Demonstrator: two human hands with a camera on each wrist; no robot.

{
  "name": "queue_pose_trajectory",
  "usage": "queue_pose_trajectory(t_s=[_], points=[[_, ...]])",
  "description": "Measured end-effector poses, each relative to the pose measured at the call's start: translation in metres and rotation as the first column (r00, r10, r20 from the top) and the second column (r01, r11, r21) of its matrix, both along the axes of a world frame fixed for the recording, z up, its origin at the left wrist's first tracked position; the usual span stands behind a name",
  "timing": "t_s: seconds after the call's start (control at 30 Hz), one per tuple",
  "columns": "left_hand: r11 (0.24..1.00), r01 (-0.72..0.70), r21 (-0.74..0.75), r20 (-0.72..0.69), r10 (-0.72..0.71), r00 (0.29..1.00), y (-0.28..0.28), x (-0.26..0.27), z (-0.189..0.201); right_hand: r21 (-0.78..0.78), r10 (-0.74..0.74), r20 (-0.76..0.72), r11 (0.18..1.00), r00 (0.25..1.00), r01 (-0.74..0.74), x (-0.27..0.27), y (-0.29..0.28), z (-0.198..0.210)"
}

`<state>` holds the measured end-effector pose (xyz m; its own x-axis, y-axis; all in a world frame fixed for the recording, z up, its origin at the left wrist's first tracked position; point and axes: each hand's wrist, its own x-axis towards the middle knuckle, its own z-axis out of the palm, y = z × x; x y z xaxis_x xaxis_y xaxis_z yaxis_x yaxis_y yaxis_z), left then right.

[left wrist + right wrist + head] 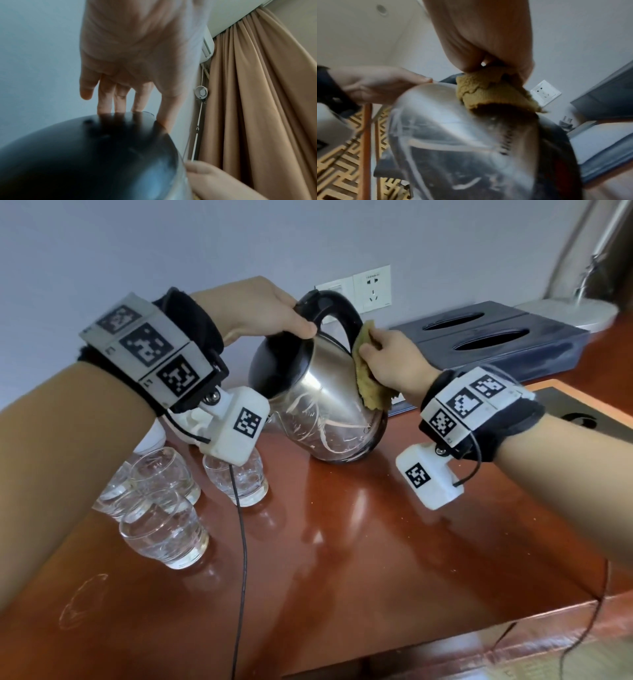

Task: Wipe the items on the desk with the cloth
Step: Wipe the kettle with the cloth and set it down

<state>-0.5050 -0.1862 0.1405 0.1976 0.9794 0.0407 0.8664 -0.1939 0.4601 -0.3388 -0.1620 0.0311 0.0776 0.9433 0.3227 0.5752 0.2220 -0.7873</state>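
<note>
Electric kettle [322,392] was tilted on the wooden surface [376,542], base edge down, top leaning toward the drinking glasses [164,508]. So its long axis ran slanted, not upright.

Left hand [253,306] sat on the kettle's black lid [89,155]. Grip there: fingers mostly straight, fingertips [118,108] pressing the lid, thumb at the rim. It looked like bracing, not a wrap.

Right hand [394,361] held the yellow cloth [368,385], fingers curled and pinching it bunched against the steel wall just below the kettle's black handle [342,316]. Cloth was touching metal on the side facing away from the glasses.

Key relation: unwiped steel lay down-slope from the right grip, toward the kettle base. Judgement: the right hand was the wiping hand, and the stroke would run along the slanted axis.

Risk: the kettle balanced on its edge, so a hard stroke could slide it toward the glasses.

Tissue box [496,337] sat behind the kettle.
</note>
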Motion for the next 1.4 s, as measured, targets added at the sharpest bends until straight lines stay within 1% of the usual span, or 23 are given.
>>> queue_pose_trajectory(t_s=[0.07,0.13,0.2,0.27,0.3,0.37,0.43,0.5,0.53,0.63,0.7,0.73,0.8,0.87,0.93,1.03,1.1,1.13,1.2,1.27,1.3,1.37,1.4], points=[[1.000,-0.006,0.001,0.003,0.006,1.000,-0.001,0.000,0.001,0.149,0.081,-0.008,0.986,0.997,-0.079,-0.008,-0.004,0.008],[1.000,-0.020,-0.013,0.005,0.020,1.000,-0.001,-0.005,0.002,0.175,0.103,0.097,0.977,0.990,-0.119,-0.014,-0.005,0.009],[0.999,-0.030,-0.022,0.007,0.030,1.000,-0.002,-0.012,0.001,0.113,0.050,0.184,0.991,0.982,-0.071,-0.011,0.002,-0.001],[0.999,-0.036,-0.013,0.014,0.037,0.999,-0.003,-0.018,0.001,-0.031,0.004,0.274,0.999,0.962,0.005,-0.006,0.008,-0.010],[0.999,-0.034,-0.013,0.019,0.034,0.999,-0.004,-0.020,0.000,-0.093,0.003,0.278,0.995,0.961,0.024,-0.004,0.008,-0.013],[1.000,-0.023,-0.008,0.030,0.024,0.999,-0.005,-0.020,-0.002,-0.096,0.015,0.223,0.995,0.975,0.006,-0.001,0.006,-0.014],[1.000,-0.020,0.002,0.040,0.020,0.999,-0.005,-0.018,-0.002,0.034,0.045,0.137,0.998,0.990,-0.050,-0.008,-0.004,-0.008],[1.000,-0.016,0.012,0.049,0.015,0.999,-0.006,-0.015,-0.003,0.154,0.120,0.114,0.979,0.986,-0.136,-0.015,-0.012,-0.001],[1.000,-0.014,0.016,0.052,0.014,0.999,-0.006,-0.015,-0.002,0.152,0.148,0.110,0.975,0.983,-0.164,-0.016,-0.016,0.000],[1.000,-0.020,0.011,0.067,0.019,0.998,-0.006,-0.017,-0.003,-0.022,0.179,0.039,0.984,0.983,-0.179,-0.012,-0.016,-0.007],[0.999,-0.029,0.022,0.067,0.027,0.997,-0.005,-0.018,-0.004,-0.121,0.075,0.017,0.990,0.997,-0.072,-0.009,-0.012,-0.019],[0.999,-0.030,0.031,0.065,0.028,0.998,-0.004,-0.017,-0.005,-0.159,0.039,-0.036,0.986,0.999,-0.045,-0.008,-0.013,-0.024],[0.998,-0.037,0.046,0.052,0.035,0.998,0.000,-0.013,-0.007,-0.155,0.014,-0.181,0.987,0.983,-0.043,-0.008,-0.013,-0.031],[0.998,-0.049,0.048,0.035,0.048,0.998,0.005,-0.009,-0.008,-0.143,0.033,-0.299,0.987,0.954,-0.079,-0.017,-0.030,-0.022],[0.996,-0.070,0.053,0.021,0.069,0.997,0.010,-0.006,-0.009,-0.045,0.103,-0.241,0.992,0.965,-0.117,-0.025,-0.043,-0.012],[0.993,-0.102,0.054,0.000,0.102,0.995,0.014,-0.005,-0.010,0.122,0.126,0.015,0.984,0.992,-0.127,-0.039,-0.059,-0.007],[0.993,-0.111,0.052,0.004,0.111,0.994,0.019,-0.005,-0.010,0.134,0.076,0.022,0.988,0.997,-0.078,-0.038,-0.058,-0.015],[0.991,-0.118,0.058,0.008,0.118,0.993,0.020,-0.006,-0.009,0.086,0.041,0.012,0.995,0.999,-0.042,-0.034,-0.055,-0.021],[0.989,-0.132,0.067,0.002,0.132,0.991,0.021,-0.010,-0.010,-0.100,-0.018,-0.003,0.995,1.000,0.018,-0.023,-0.042,-0.034],[0.987,-0.149,0.061,0.004,0.149,0.989,0.021,-0.012,-0.012,-0.276,-0.027,-0.021,0.961,0.999,0.021,-0.013,-0.035,-0.047],[0.986,-0.153,0.061,0.006,0.153,0.988,0.022,-0.012,-0.013,-0.321,-0.013,-0.091,0.947,0.996,-0.017,-0.011,-0.034,-0.051],[0.984,-0.161,0.074,0.010,0.161,0.987,0.022,-0.009,-0.014,-0.308,-0.010,-0.237,0.949,0.971,-0.065,-0.014,-0.035,-0.052],[0.983,-0.163,0.081,0.013,0.163,0.987,0.021,-0.007,-0.014,-0.281,-0.024,-0.241,0.959,0.970,-0.046,-0.017,-0.038,-0.048]])
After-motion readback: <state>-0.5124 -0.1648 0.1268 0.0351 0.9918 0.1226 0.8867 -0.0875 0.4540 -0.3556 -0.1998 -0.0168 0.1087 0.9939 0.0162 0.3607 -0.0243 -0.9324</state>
